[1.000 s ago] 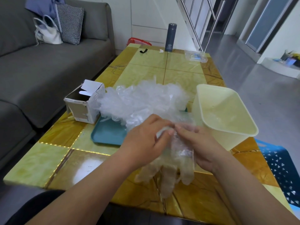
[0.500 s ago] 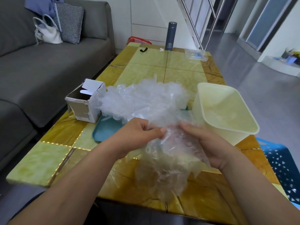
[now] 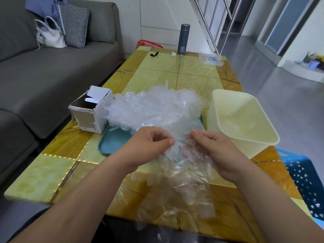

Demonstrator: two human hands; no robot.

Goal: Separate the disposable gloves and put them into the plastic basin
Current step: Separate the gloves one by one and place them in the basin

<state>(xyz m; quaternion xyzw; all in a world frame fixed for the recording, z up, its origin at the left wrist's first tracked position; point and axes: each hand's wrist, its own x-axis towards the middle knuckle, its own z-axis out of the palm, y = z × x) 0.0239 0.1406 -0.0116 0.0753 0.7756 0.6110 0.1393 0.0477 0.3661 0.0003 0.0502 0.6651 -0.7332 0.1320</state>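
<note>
The clump of clear gloves [image 3: 182, 174] I'm working on hangs over the table's [image 3: 157, 74] near edge, pinched at the top from both sides. My left hand [image 3: 149, 148] grips it between thumb and curled fingers, and my right hand [image 3: 213, 151] does the same just beside it. Behind them the big glove pile [image 3: 157, 106] sits on a teal tray [image 3: 114, 142] mid-table. The plastic basin [image 3: 233, 106] stands by the right edge, close to my right hand. An open cardboard box [image 3: 91, 116] touches the pile's left side; its print is too small to read. A dark flask [image 3: 183, 39] stands at the far edge, its logo illegible.
</note>
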